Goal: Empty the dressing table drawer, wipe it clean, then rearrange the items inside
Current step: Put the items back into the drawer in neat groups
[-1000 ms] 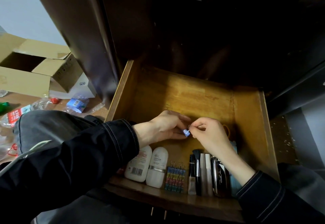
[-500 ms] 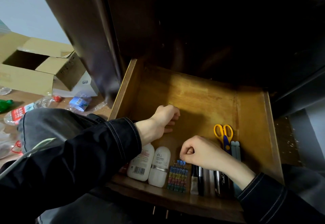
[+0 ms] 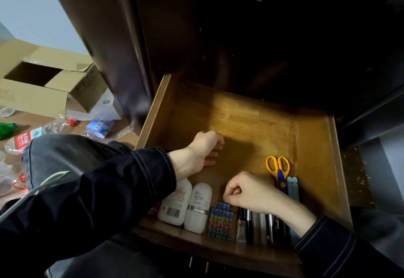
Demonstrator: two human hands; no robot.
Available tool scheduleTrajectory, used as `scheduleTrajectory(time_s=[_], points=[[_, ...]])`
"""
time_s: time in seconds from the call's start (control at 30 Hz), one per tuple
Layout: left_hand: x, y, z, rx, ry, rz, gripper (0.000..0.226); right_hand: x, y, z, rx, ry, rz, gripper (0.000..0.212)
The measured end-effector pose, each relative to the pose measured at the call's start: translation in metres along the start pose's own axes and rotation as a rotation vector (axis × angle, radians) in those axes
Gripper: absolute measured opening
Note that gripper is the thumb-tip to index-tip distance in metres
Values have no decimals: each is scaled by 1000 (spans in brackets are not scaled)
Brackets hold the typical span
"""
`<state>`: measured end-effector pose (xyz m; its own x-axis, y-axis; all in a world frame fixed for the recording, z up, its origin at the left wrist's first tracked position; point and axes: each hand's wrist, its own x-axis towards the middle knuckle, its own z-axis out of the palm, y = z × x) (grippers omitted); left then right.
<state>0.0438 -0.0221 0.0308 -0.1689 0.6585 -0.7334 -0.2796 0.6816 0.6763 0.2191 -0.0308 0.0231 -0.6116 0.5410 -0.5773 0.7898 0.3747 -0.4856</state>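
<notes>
The wooden drawer stands pulled out, with items lined along its front edge. Two white bottles lie at the left, then a row of coloured binder clips, then dark pens and tubes. Yellow-handled scissors and a pale blue item lie at the right. My right hand pinches the wire of a blue binder clip at the far end of the clip row. My left hand hovers curled over the drawer's bare middle; whether it holds anything is hidden.
The dark dressing table overhangs the drawer's back. On the floor at the left sit an open cardboard box, a white box and several crushed plastic bottles. My knee is beside the drawer's left wall.
My hands were together mid-drawer on a blue clip; the right hand has carried it down to the clip row. The left hand has stayed back and curled. Scissors are now uncovered.
</notes>
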Motion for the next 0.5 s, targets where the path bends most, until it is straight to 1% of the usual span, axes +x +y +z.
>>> scheduleTrajectory(time_s=[0.13, 0.37, 0.5], points=[[0, 0, 0, 13, -6, -5, 46, 1, 0, 1, 22, -9, -8, 12], [1, 0, 0, 20, -2, 0, 45, 3, 3, 1, 42, 19, -26, 10], [2, 0, 0, 19, -5, 1, 48, 3, 3, 3, 42, -1, -36, 12]])
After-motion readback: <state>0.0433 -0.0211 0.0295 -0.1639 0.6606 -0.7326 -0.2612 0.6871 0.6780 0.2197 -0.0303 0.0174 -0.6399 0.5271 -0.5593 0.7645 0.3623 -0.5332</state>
